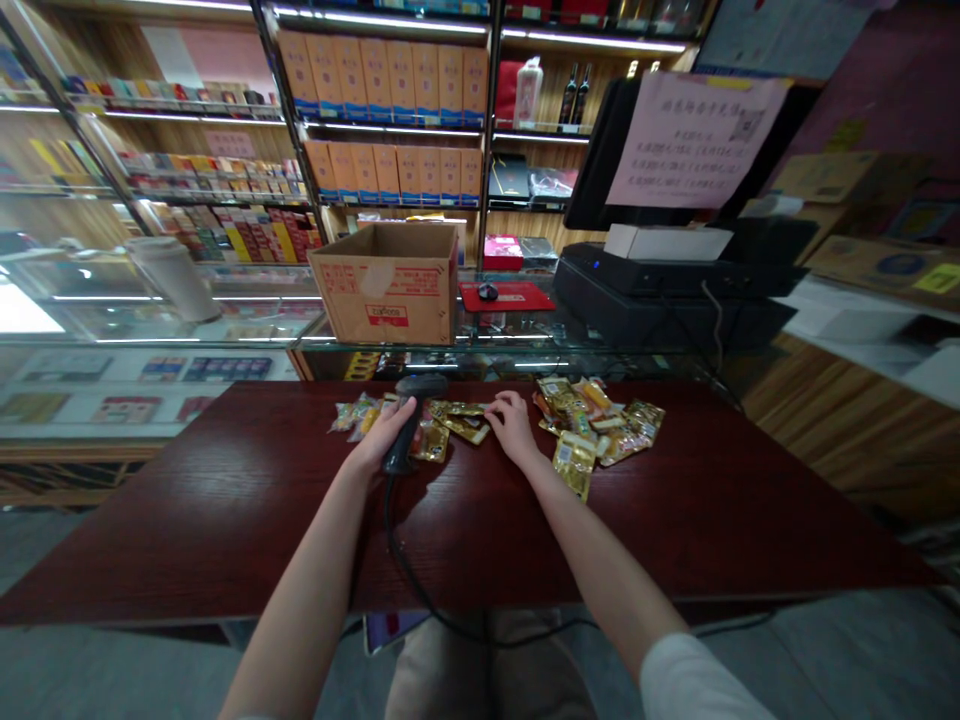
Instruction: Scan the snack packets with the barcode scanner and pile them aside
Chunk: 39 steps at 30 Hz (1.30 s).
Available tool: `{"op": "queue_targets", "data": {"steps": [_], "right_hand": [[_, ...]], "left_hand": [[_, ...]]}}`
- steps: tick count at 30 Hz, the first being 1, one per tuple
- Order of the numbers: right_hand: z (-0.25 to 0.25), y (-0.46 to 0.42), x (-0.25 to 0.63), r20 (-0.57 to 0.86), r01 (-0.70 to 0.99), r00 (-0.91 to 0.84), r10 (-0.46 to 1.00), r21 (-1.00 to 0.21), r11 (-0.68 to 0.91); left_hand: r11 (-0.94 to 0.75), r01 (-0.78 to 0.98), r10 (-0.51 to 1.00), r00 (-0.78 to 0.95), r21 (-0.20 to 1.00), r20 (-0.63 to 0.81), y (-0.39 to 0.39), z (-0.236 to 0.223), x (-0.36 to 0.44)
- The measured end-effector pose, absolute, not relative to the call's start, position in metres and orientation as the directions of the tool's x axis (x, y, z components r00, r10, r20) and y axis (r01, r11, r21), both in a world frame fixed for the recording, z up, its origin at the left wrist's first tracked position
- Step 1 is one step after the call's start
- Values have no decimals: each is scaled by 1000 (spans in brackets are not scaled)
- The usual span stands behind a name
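My left hand is wrapped round the handle of a black handheld barcode scanner, held upright above the dark red table. From its base a black cable runs down over the table's front edge. My right hand has its fingertips closed on the right end of a gold snack packet. Another gold packet lies partly behind the scanner. Left of it are small clear packets with yellow contents. A loose heap of gold snack packets spreads to the right of my right hand.
Beyond the table, an open cardboard box stands on a glass counter. Near it are a mouse on a red mat, a monitor with a paper sheet, and a white tumbler. Stocked shelves line the back wall.
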State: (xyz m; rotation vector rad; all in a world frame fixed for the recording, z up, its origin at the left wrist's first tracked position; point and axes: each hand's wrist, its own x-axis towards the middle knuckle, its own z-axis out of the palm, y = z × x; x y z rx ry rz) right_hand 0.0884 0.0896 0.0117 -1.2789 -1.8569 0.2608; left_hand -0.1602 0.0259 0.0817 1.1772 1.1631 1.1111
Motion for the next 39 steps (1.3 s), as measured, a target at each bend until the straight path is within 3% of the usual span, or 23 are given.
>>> {"op": "queue_targets", "data": {"steps": [6,12,16,22,25,31,39], "right_hand": [[8,97,93,601,554,-20,799,-658,509],[7,100,101,420,518,-62,905,-762,389],[4,102,93,385,307,-5,923,-878,368],[5,92,78,450,111,-87,889,-882,457],[10,85,75,440,125,-123,889,-882,454],[22,77,76,503,383,-130,855,-769,511],[17,77,72,522,216,-209,827,-800,560]], "left_hand": [[66,-17,996,59,998,-64,23,85,-158],[62,-19,995,84,998,-61,23,85,-156],[63,-30,990,125,998,-59,24,83,-156],[42,-52,981,189,998,-31,23,81,-151],[22,-61,979,204,998,-9,23,80,-145],[20,-81,981,195,996,-4,25,74,-134],[39,-94,981,191,995,-20,25,71,-133]]}}
